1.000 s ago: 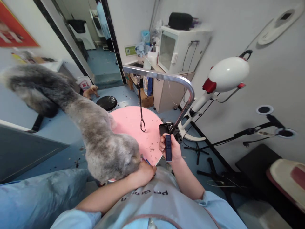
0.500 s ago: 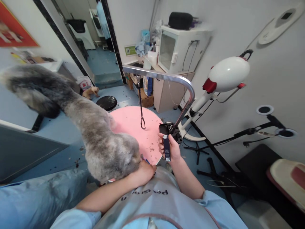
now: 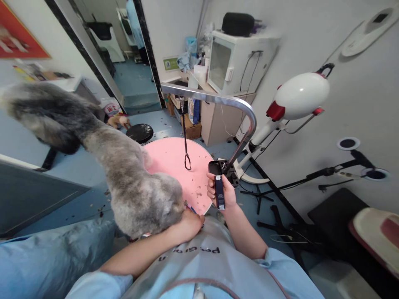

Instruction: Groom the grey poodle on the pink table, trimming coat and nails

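A grey fluffy dog (image 3: 127, 170) is on the round pink table (image 3: 168, 151), its rear close to my body and its front end stretching to the left. My left hand (image 3: 190, 224) is closed beside the dog's rear, around a thin blue tool (image 3: 190, 207) that pokes out toward the table; its kind is not clear. Over the table's right edge, my right hand (image 3: 229, 192) grips a narrow dark blue box-shaped thing (image 3: 219, 193) with pale print and light patches at both ends. Clumps of cut hair lie on the pink surface.
A metal arm (image 3: 212, 96) spans the table, with a black loop leash (image 3: 186, 145) hanging from it. A black holder tray (image 3: 230, 174) sits at its post. To the right stand a white dryer (image 3: 302, 95) and ring lights (image 3: 348, 143). A small tan dog (image 3: 118, 121) is near a black stool (image 3: 139, 133).
The dark blue thing in my right hand has tilted very slightly. The small tan dog has lowered its head. My left hand and the grey dog stay almost still.
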The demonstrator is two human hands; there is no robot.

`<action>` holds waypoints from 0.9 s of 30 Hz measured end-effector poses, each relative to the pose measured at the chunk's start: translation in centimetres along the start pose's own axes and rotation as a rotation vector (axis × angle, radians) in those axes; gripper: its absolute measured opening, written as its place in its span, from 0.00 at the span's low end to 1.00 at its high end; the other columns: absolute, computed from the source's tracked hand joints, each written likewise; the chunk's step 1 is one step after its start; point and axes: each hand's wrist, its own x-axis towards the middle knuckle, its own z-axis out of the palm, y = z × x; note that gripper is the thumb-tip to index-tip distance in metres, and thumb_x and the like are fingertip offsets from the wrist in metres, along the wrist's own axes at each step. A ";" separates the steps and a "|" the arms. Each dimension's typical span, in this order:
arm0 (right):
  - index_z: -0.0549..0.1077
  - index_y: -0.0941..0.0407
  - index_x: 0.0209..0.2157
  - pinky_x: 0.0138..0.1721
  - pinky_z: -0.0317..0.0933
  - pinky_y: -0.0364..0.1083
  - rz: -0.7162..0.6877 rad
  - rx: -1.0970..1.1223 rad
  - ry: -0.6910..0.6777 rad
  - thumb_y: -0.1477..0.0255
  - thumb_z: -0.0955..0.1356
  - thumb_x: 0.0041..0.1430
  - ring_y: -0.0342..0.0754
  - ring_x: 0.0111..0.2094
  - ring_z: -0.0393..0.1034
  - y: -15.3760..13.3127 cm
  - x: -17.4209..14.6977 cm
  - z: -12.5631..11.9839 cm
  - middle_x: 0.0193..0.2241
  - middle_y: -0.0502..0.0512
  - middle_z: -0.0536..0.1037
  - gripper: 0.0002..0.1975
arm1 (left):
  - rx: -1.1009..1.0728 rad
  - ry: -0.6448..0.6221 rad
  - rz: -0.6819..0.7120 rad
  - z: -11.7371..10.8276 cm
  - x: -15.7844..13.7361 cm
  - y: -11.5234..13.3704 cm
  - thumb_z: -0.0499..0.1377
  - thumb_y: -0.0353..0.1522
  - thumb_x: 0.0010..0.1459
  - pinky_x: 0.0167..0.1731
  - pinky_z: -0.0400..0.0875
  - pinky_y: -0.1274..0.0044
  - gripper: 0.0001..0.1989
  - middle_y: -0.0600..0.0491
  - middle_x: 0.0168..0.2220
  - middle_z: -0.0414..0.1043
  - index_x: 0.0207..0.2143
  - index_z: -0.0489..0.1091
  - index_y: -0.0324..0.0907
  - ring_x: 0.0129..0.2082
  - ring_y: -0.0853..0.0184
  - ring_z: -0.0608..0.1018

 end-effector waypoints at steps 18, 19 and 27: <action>0.70 0.54 0.40 0.16 0.56 0.37 -0.256 -0.267 0.151 0.58 0.68 0.55 0.39 0.18 0.64 0.7 0.1 -0.1 0.23 0.48 0.73 0.16 | 0.002 0.042 0.028 -1.2 -0.9 0.0 0.55 0.34 0.59 0.32 0.70 0.59 0.13 0.34 0.33 0.74 0.41 0.70 0.33 0.36 0.44 0.78; 0.70 0.54 0.40 0.16 0.57 0.37 -0.279 -0.281 0.153 0.58 0.68 0.55 0.39 0.18 0.64 0.8 0.1 -0.1 0.23 0.48 0.73 0.16 | 0.001 0.033 0.031 -0.9 -0.8 0.0 0.54 0.34 0.59 0.32 0.70 0.58 0.13 0.34 0.34 0.74 0.41 0.69 0.33 0.36 0.44 0.78; 0.70 0.55 0.41 0.17 0.57 0.37 -0.316 -0.314 0.175 0.58 0.68 0.54 0.40 0.19 0.65 1.0 0.0 0.0 0.23 0.48 0.74 0.17 | 0.012 0.045 0.035 -0.2 -0.5 0.1 0.54 0.34 0.59 0.31 0.70 0.59 0.13 0.35 0.34 0.75 0.41 0.69 0.32 0.33 0.45 0.78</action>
